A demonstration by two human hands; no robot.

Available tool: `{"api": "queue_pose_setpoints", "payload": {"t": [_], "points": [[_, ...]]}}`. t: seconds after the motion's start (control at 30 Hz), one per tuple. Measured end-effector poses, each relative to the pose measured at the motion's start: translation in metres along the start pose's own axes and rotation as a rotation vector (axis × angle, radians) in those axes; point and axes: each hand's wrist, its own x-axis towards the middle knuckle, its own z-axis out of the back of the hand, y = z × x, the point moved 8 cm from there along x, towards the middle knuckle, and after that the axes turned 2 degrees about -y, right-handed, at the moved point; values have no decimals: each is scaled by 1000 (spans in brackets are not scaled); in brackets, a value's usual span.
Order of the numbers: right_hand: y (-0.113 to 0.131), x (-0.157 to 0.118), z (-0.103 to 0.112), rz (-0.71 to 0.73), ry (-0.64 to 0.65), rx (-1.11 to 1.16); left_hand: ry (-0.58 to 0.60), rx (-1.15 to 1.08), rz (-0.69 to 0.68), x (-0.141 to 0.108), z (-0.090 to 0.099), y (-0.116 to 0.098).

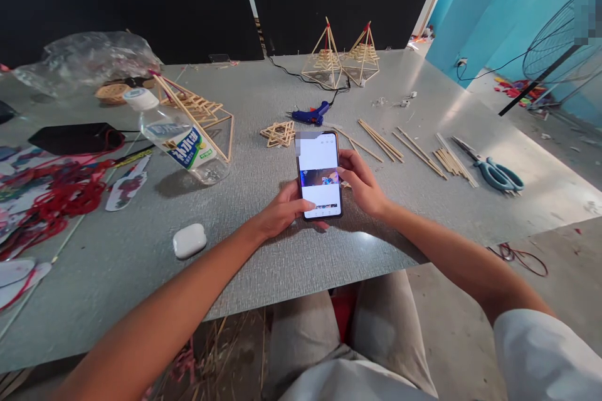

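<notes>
A smartphone with a lit screen is held upright over the table, between both hands. My left hand is closed round its lower left side, the thumb lying over the bottom of the screen. On the other edge, my right hand is closed at the phone's right side, with a fingertip touching the screen's edge; its other fingers are partly hidden. Just behind the phone lies a small star-shaped frame of wooden sticks. Beyond it rests a blue hot glue gun with a black cord.
Wooden sticks and blue-handled scissors lie to the right. Two stick pyramids stand at the back. On the left are a tilted plastic bottle, another stick frame, a white earbud case and red cord.
</notes>
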Motion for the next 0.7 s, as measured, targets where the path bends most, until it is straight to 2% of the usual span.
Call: {"api": "queue_pose_setpoints", "payload": {"t": [0.7], "points": [[-1,0,0,15,8,-7,-2,-3,3,-1,-2,-4]]}}
